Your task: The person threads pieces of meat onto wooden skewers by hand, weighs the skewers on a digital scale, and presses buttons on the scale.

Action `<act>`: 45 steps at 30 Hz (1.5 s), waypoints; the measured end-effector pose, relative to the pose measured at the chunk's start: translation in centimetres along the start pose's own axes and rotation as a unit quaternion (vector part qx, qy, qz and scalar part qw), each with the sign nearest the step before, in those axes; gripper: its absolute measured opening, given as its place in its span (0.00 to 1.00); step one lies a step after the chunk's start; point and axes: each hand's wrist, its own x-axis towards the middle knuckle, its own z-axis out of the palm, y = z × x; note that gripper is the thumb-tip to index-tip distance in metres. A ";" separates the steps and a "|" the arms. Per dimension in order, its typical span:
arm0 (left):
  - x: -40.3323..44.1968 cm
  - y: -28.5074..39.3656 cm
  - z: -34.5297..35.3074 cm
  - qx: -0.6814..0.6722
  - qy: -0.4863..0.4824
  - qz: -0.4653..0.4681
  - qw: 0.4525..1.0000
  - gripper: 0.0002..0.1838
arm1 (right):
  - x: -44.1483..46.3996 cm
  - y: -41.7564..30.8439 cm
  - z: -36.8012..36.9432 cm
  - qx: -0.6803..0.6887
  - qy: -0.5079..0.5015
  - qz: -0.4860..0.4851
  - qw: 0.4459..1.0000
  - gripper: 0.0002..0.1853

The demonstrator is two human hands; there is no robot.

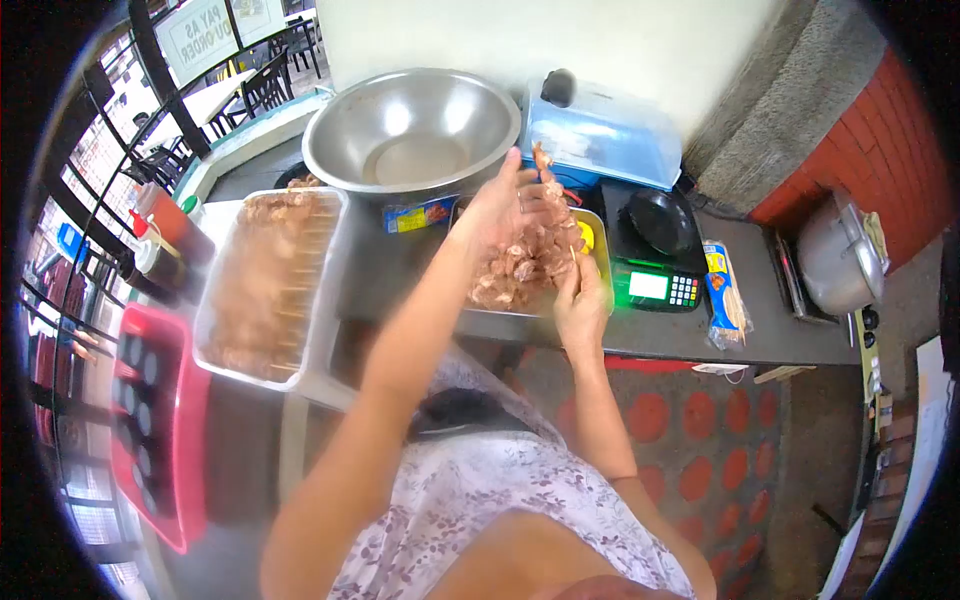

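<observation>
My right hand [583, 302] is closed around the lower end of a meat skewer [556, 205], held upright with its tip pointing away from me. My left hand [494, 212] is beside the skewer, fingers stretched out; whether it touches the meat I cannot tell. Below both hands lies a metal tray [606, 235] with loose chunks of raw meat [512, 272]. To the left, a white plastic container [340, 225] holds rows of skewered meat [265, 275], their sticks toward its right side.
A big steel basin [410, 125] stands behind the tray, near a blue lidded box [610, 140]. Rightward are a digital scale [650, 285], a pack of sticks [725, 295] and a large pot [835, 255]. Sauce bottles [160, 260] and a pink basket [190, 450] stand left.
</observation>
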 end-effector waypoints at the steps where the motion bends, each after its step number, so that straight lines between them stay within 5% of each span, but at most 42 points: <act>1: -0.1 -0.1 -0.1 -0.063 -0.017 -0.031 0.997 0.33 | 0.1 -0.5 -0.3 -0.108 0.025 -0.040 0.993 0.07; 5: -0.4 -0.2 0.3 -0.083 -0.037 0.002 0.996 0.26 | -0.2 0.4 -0.1 -0.155 -0.024 -0.009 0.988 0.08; 8: -0.5 -0.3 0.5 0.029 0.001 0.024 0.999 0.20 | 0.0 1.4 0.5 -0.069 -0.050 -0.011 0.996 0.08; 10: -0.6 -0.4 0.5 0.025 0.012 0.029 0.999 0.17 | 0.3 1.3 0.6 0.085 -0.122 0.060 0.987 0.11; 14: 0.3 -0.6 -0.3 -0.020 0.033 0.025 0.999 0.11 | -0.3 0.5 1.4 0.180 -0.148 0.056 0.971 0.12; 17: 1.1 -1.5 -0.8 -0.027 0.074 0.062 0.995 0.10 | -0.4 -0.4 1.7 0.166 -0.163 0.115 0.966 0.12; 23: 1.4 -1.9 -1.0 -0.014 0.136 0.062 0.989 0.13 | -1.0 0.1 3.7 0.176 -0.086 0.021 0.980 0.11; 26: 1.8 -2.2 -0.5 0.027 0.200 0.088 0.975 0.12 | -1.3 -0.4 4.1 0.176 -0.100 0.062 0.977 0.11; 42: 2.9 -2.2 -1.4 -0.034 0.236 0.082 0.968 0.12 | -2.2 0.0 4.4 0.144 -0.093 0.023 0.985 0.11; 45: 2.5 -2.0 -1.1 0.023 0.174 0.077 0.981 0.14 | -2.7 -0.5 4.7 0.164 -0.065 0.035 0.984 0.11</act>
